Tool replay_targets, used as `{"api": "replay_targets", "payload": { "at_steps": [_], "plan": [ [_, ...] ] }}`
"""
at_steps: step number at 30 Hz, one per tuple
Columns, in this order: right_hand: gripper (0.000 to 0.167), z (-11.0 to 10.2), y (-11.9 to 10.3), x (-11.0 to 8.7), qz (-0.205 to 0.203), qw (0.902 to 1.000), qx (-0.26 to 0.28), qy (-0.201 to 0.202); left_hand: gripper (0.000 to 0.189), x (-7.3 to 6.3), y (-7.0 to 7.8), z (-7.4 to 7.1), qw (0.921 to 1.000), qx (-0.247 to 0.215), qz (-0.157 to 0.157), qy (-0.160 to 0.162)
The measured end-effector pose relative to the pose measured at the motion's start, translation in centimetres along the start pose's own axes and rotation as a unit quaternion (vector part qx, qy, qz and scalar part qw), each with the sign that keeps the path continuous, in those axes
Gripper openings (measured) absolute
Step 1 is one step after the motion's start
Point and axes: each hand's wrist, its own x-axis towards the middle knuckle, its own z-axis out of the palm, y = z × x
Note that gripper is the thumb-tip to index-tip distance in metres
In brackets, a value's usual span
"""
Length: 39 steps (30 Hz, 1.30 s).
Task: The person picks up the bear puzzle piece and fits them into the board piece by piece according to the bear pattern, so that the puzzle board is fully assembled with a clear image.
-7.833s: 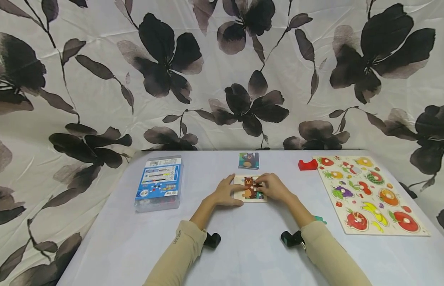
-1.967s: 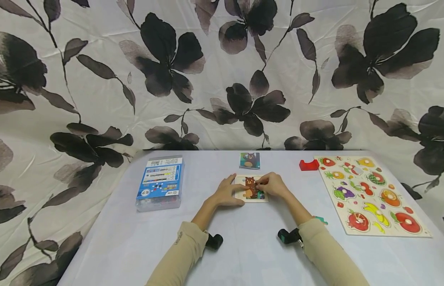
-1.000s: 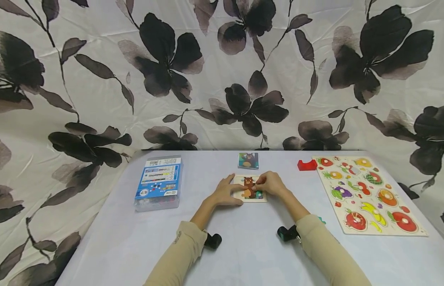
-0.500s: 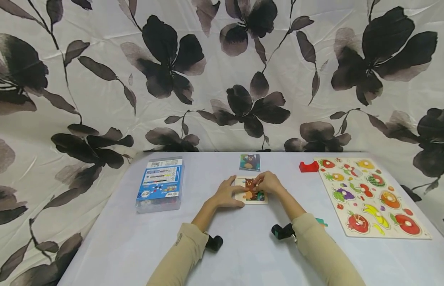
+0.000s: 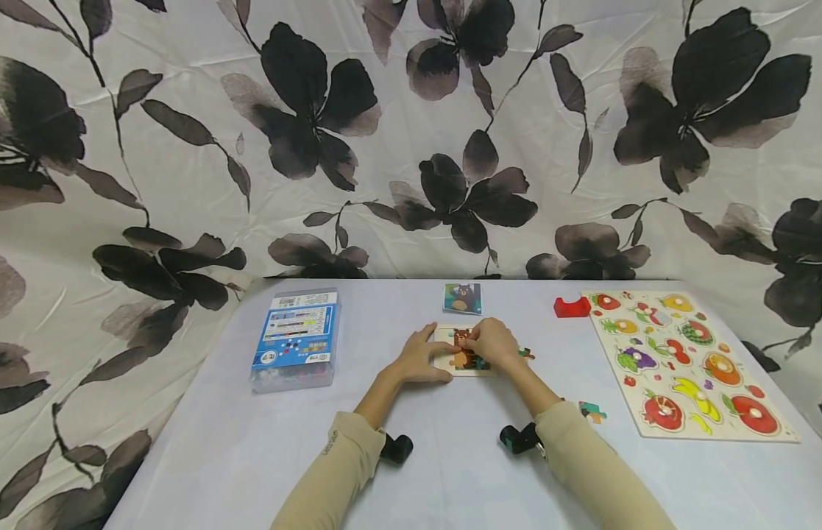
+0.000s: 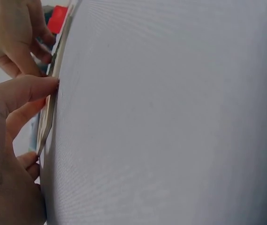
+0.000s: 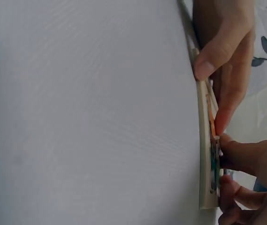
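Note:
A small wooden jigsaw puzzle board [image 5: 444,363] with a brown bear picture lies on the table in front of the person. Bracing its left side is the left hand [image 5: 417,358], thumb [image 7: 205,70] on the near edge and index finger stretched across the picture. Over the right part of the board, the right hand [image 5: 495,343] has thumb and fingertips together near the bear's head. A thin jigsaw piece [image 7: 217,152] shows at those fingertips in the right wrist view, partly covered. Loose jigsaw pieces [image 5: 591,411] lie beside the right forearm, with another piece [image 5: 526,354] behind the right wrist.
A bear picture card [image 5: 462,299] lies beyond the board. On the left is a clear plastic box [image 5: 294,338] with a blue label. A red block [image 5: 572,307] and a fruit puzzle board [image 5: 692,364] are at the right. A floral cloth [image 5: 411,140] hangs behind the table.
The right hand has shifted left over the board, toward the bear's head, and its forearm has swung inward, uncovering loose pieces on the right. The left hand stays in place.

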Motion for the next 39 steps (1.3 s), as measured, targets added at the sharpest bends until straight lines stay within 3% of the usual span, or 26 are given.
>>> {"api": "replay_targets", "payload": {
  "at_steps": [5,9,18,25,32,35,39],
  "plan": [
    [0.019,0.1,0.3,0.5,0.030,0.9987,0.037,0.016,0.056,-0.2,0.3,-0.2,0.9999,-0.001,-0.008,-0.008],
    [0.016,0.0,0.2,0.8,0.029,0.9988,0.039,0.010,0.055,-0.3,0.4,-0.4,0.9999,0.004,-0.011,-0.010],
    [0.027,-0.1,-1.6,0.2,0.037,0.9953,-0.089,0.002,0.056,-0.2,0.2,-0.3,1.0000,0.002,-0.003,-0.002],
    [0.023,0.1,-1.0,0.0,0.032,0.9989,-0.029,0.017,0.055,-0.2,0.2,-0.3,1.0000,0.004,-0.004,-0.004],
    [0.020,0.1,0.0,-0.1,-0.029,0.9995,-0.002,0.012,0.055,-0.2,0.1,-0.3,1.0000,0.006,0.001,-0.004],
    [0.019,0.0,0.7,-0.5,-0.079,0.9968,0.013,0.003,0.055,-0.2,0.2,-0.4,1.0000,0.007,0.003,-0.005],
    [0.021,-0.1,1.4,-1.1,-0.175,0.9845,-0.004,-0.013,0.056,-0.2,0.2,-0.4,0.9999,0.010,0.002,-0.009]
  ]
}}
